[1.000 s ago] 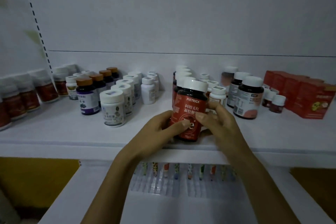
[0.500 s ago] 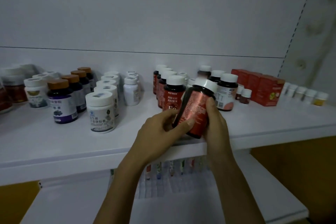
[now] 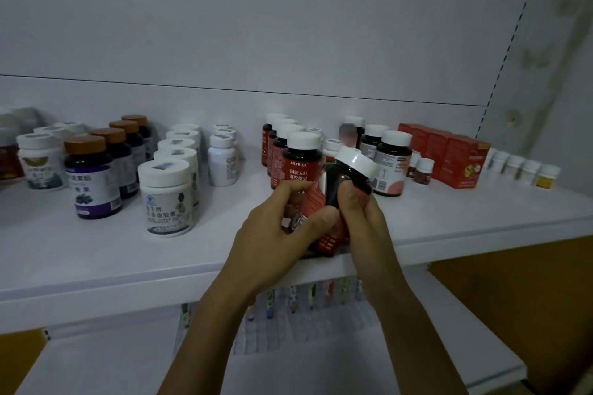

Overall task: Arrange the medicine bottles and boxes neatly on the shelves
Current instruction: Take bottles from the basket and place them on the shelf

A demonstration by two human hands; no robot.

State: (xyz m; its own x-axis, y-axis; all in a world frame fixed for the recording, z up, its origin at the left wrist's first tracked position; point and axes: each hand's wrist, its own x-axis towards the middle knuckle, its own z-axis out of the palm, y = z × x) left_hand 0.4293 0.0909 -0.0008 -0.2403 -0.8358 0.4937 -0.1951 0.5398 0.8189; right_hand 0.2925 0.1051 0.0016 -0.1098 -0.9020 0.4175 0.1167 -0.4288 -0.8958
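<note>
1. We had both hands together on the red-labelled bottle point(image 3: 332, 184). The left hand point(image 3: 269, 234) was curled round its lower body and the right hand point(image 3: 365, 218) gripped it just under the white cap point(image 3: 357, 161).
2. The bottle was tilted, cap to the right, over the near edge of the shelf point(image 3: 112, 253), just in front of the row of matching bottles point(image 3: 301, 163). Our hands hid its base, so we could not tell whether it touched the shelf.
3. So near the lip, we judged that a slipping grip could drop it onto the lower shelf point(image 3: 96, 369).
4. Pushing it back while tilted could knock the front bottle of the row and topple those behind.
5. The cap, swinging right, could clip the dark bottle with the pink label point(image 3: 393, 167) close beside it.
6. Set down with its label turned away, it would spoil the row.
</note>
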